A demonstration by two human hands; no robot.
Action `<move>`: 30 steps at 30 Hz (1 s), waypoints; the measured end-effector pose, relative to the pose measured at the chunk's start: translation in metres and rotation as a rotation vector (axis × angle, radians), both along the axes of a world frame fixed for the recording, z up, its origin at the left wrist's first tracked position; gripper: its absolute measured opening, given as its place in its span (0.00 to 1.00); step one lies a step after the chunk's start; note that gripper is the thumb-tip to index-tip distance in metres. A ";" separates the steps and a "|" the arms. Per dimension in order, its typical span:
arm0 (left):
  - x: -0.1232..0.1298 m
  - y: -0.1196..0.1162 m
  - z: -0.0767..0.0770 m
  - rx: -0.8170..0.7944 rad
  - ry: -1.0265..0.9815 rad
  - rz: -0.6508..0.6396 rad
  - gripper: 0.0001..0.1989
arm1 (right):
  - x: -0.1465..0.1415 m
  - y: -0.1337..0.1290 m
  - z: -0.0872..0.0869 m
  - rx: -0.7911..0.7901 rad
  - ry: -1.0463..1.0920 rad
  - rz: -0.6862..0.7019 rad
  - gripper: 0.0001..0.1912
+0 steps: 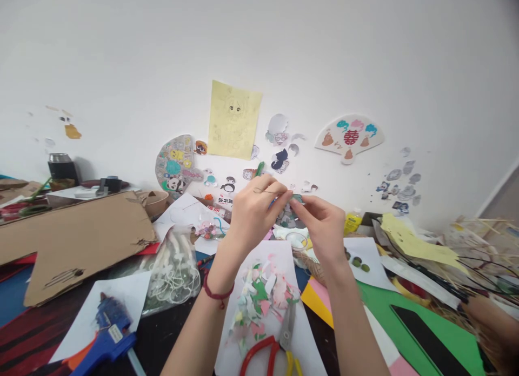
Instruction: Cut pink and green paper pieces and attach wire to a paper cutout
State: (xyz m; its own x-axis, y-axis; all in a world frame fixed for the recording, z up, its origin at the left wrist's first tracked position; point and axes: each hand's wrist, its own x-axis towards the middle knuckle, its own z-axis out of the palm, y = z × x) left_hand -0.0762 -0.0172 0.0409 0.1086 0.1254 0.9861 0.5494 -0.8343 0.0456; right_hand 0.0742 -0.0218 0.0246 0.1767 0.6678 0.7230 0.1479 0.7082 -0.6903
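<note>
Both hands are raised above the middle of the table, their fingertips almost meeting. My left hand, with a dark red cord bracelet on the wrist, is closed; a thin wire-like strand shows across its fingers. My right hand pinches a small green piece at the fingertips. Below them, a white sheet bears green, pink and white paper scraps. Scissors with red and yellow handles lie over the sheet's near part. What exactly the left fingertips grip is too small to tell.
A blue glue gun lies on white paper at the lower left, near cardboard and a bag of white cords. To the right are green paper, a black phone-like slab and another person's hand.
</note>
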 end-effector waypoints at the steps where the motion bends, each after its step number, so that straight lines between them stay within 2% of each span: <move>1: 0.001 -0.001 0.000 0.025 -0.009 0.005 0.09 | -0.001 -0.002 0.000 0.035 -0.009 -0.041 0.14; 8: 0.014 -0.011 -0.003 0.176 -0.104 -0.045 0.06 | -0.013 -0.025 0.003 0.240 -0.033 -0.191 0.08; 13: 0.021 -0.022 0.000 0.166 -0.205 -0.152 0.06 | -0.020 -0.038 0.007 0.354 -0.025 -0.278 0.05; 17: 0.025 -0.028 -0.001 0.186 -0.220 -0.170 0.05 | -0.024 -0.045 0.009 0.394 -0.015 -0.325 0.05; 22: 0.027 -0.032 -0.002 0.228 -0.274 -0.141 0.04 | -0.028 -0.051 0.009 0.454 0.005 -0.314 0.01; 30: 0.032 -0.038 -0.001 0.277 -0.290 -0.133 0.04 | -0.030 -0.053 0.005 0.442 0.039 -0.352 0.03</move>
State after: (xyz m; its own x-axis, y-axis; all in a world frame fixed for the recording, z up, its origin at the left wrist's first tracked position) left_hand -0.0445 -0.0549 0.0397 -0.1810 -0.1449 0.9727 0.4333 -0.8997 -0.0534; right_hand 0.0446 -0.0753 0.0296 0.3663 0.1994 0.9089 0.4078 0.8436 -0.3494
